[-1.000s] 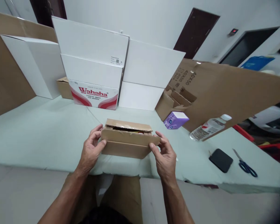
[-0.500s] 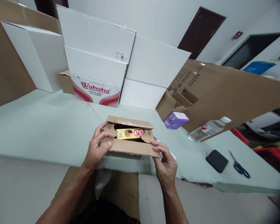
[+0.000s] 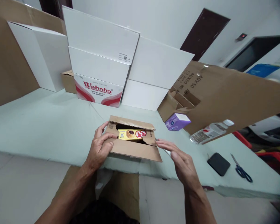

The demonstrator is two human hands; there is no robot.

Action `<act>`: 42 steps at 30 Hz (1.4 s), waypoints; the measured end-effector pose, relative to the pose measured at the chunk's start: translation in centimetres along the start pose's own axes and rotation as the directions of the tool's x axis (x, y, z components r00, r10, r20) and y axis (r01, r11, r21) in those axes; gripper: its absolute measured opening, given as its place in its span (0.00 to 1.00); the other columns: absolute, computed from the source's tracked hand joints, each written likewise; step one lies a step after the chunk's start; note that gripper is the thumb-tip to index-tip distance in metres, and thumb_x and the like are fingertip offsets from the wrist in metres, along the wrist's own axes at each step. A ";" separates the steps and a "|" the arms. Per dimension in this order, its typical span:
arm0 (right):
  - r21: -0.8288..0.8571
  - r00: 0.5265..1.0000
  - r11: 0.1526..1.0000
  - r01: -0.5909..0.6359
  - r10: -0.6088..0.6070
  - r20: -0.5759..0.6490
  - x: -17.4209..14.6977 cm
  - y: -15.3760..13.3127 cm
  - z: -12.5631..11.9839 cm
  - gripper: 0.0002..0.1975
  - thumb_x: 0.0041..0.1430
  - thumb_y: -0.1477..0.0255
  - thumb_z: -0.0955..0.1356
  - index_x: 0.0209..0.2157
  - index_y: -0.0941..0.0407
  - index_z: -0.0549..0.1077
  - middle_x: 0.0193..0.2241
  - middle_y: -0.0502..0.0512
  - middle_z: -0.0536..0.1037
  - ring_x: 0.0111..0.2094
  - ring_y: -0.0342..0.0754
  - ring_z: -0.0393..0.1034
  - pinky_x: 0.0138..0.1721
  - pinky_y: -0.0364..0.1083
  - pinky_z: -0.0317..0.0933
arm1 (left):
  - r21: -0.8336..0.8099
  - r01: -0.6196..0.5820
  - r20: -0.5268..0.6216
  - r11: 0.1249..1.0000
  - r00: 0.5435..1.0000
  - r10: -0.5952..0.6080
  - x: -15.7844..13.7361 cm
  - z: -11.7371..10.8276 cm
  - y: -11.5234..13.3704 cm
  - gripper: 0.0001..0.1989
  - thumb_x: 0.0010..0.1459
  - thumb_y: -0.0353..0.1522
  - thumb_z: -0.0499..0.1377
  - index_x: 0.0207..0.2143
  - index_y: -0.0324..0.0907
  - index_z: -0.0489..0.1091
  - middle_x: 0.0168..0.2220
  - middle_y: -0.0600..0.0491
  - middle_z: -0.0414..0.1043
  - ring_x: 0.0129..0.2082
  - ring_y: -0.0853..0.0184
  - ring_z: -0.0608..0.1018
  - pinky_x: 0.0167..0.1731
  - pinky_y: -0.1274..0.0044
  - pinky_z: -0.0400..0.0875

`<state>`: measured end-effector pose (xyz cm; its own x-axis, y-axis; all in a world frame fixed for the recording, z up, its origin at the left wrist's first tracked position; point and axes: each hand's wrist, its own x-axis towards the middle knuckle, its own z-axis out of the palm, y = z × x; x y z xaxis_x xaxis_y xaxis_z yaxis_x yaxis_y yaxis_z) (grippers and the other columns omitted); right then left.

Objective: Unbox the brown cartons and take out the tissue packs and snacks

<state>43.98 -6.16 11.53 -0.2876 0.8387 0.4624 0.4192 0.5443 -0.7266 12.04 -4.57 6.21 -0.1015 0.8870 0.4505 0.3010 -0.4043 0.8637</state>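
Observation:
A small brown cardboard box (image 3: 136,150) sits near the table's front edge, its long flaps partly raised. Inside it lies a yellow snack packet (image 3: 130,134) with red lettering, visible through the gap between the flaps. My left hand (image 3: 100,147) grips the box's left end, thumb on the front flap and fingers over the end flap. At the right end, my right hand (image 3: 183,160) has its fingers stretched out, the tips beside or touching the end flap; nothing is held in it. A thin white object (image 3: 167,152) is mostly hidden behind the right hand.
White cartons stand behind, one a Wahaha box (image 3: 98,91). On the right are a purple carton (image 3: 177,121), a water bottle (image 3: 211,131) lying tilted, a black square object (image 3: 218,164) and scissors (image 3: 242,171). A large cardboard sheet (image 3: 235,93) borders the right side.
My right hand has let go of the front flap and moved right, its fingers now straightened. The left hand keeps its hold. The view has shifted slightly.

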 end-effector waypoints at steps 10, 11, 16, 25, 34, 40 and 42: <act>-0.460 0.974 0.887 -0.033 0.132 0.185 6.1 -1.4 2.7 0.28 0.73 0.52 0.59 0.57 0.53 0.78 0.67 0.61 0.69 0.68 0.60 0.62 0.68 0.62 0.57 | 0.088 -0.136 -0.018 0.987 0.990 0.138 -0.2 -0.1 0.1 0.16 0.58 0.25 0.55 0.38 0.43 0.83 0.69 0.45 0.61 0.69 0.50 0.65 0.67 0.54 0.62; -0.498 0.977 0.867 -0.033 0.133 0.167 6.6 -1.3 2.9 0.29 0.73 0.52 0.59 0.60 0.55 0.76 0.69 0.63 0.66 0.69 0.60 0.60 0.68 0.61 0.56 | 0.108 -0.158 -0.009 0.982 0.987 0.160 -0.2 -0.2 0.1 0.17 0.59 0.25 0.55 0.39 0.43 0.83 0.69 0.45 0.61 0.69 0.50 0.64 0.67 0.54 0.62; -0.690 0.975 0.723 -0.025 0.171 0.145 9.1 -0.5 3.7 0.30 0.69 0.57 0.63 0.65 0.57 0.70 0.71 0.66 0.61 0.68 0.65 0.61 0.63 0.61 0.63 | 0.223 -0.246 0.065 0.943 0.969 0.237 -0.1 -0.5 0.0 0.20 0.59 0.22 0.53 0.43 0.43 0.84 0.71 0.44 0.59 0.72 0.47 0.60 0.68 0.50 0.59; -0.773 0.954 0.630 -0.073 0.271 0.131 10.3 -0.2 4.8 0.31 0.63 0.58 0.68 0.64 0.56 0.71 0.71 0.66 0.61 0.62 0.67 0.65 0.57 0.61 0.66 | 0.416 -0.367 0.115 0.832 0.929 0.352 -0.6 -0.1 -0.1 0.28 0.57 0.19 0.51 0.54 0.41 0.79 0.77 0.46 0.45 0.74 0.46 0.54 0.69 0.49 0.58; -0.712 0.946 0.696 -0.089 0.283 0.159 9.1 -0.4 4.7 0.32 0.60 0.64 0.69 0.65 0.57 0.70 0.73 0.69 0.55 0.70 0.66 0.57 0.65 0.62 0.61 | 0.434 -0.395 0.150 0.810 0.918 0.367 -0.5 0.0 0.4 0.23 0.61 0.21 0.52 0.52 0.41 0.80 0.75 0.43 0.50 0.74 0.45 0.54 0.67 0.49 0.60; -0.635 0.972 0.762 -0.126 0.222 0.074 8.8 -1.5 3.0 0.26 0.64 0.66 0.63 0.61 0.57 0.73 0.67 0.65 0.68 0.67 0.60 0.64 0.66 0.60 0.61 | 0.457 -0.379 0.117 0.805 0.922 0.368 -0.9 0.2 0.6 0.23 0.65 0.23 0.52 0.58 0.40 0.75 0.75 0.39 0.48 0.74 0.45 0.55 0.68 0.49 0.59; -0.615 0.981 0.776 -0.137 0.194 0.026 8.4 -1.6 1.7 0.24 0.65 0.67 0.61 0.59 0.55 0.75 0.64 0.62 0.72 0.65 0.59 0.67 0.65 0.60 0.62 | 0.460 -0.356 0.107 0.814 0.932 0.347 -1.1 0.0 0.7 0.25 0.65 0.24 0.52 0.63 0.40 0.70 0.75 0.37 0.47 0.74 0.46 0.55 0.68 0.49 0.59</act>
<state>39.43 -0.03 15.75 -0.2231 0.9279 0.2988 0.8947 0.3166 -0.3151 12.41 -5.80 6.35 0.1112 0.7102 0.6951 0.7172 -0.5415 0.4386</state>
